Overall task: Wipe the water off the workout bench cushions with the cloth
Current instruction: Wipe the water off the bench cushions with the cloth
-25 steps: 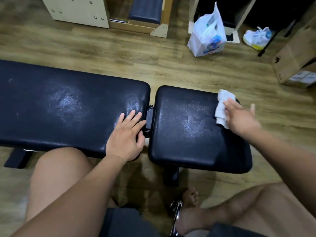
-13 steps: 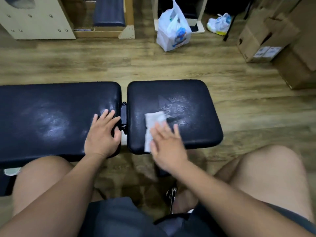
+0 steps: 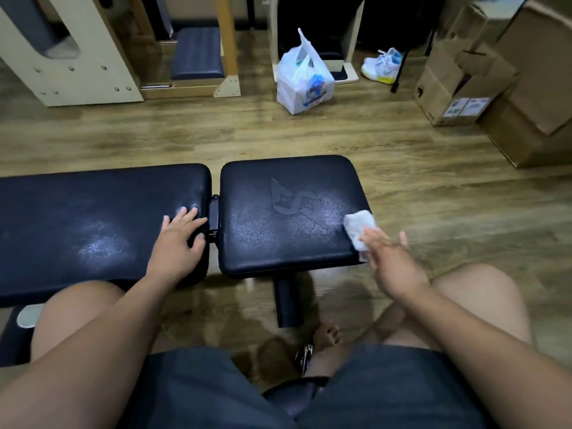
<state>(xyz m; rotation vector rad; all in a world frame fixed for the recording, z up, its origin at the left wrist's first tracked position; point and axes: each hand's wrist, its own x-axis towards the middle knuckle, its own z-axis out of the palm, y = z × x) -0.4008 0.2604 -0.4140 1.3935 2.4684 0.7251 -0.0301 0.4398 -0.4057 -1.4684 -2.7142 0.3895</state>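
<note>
The black workout bench has two cushions: a long back cushion [image 3: 93,224] on the left and a short seat cushion [image 3: 288,212] with an embossed logo on the right. Both shine with a film of water. A white cloth [image 3: 359,227] lies at the seat cushion's right edge. My right hand [image 3: 390,261] presses on the cloth's near end with straight, spread fingers. Resting flat on the right end of the back cushion, beside the gap between the cushions, is my left hand [image 3: 179,243].
My bare knees sit close under the bench's near edge, and a foot [image 3: 328,334] rests by the bench post [image 3: 288,301]. On the wooden floor beyond stand a white plastic bag [image 3: 303,78], a sneaker [image 3: 383,65], cardboard boxes [image 3: 483,78] at the right, and wooden gym equipment [image 3: 93,57] at the back left.
My right hand swept the cloth from the seat cushion's right edge to its near left part, then back to the right edge. My left hand stayed on the back cushion.
</note>
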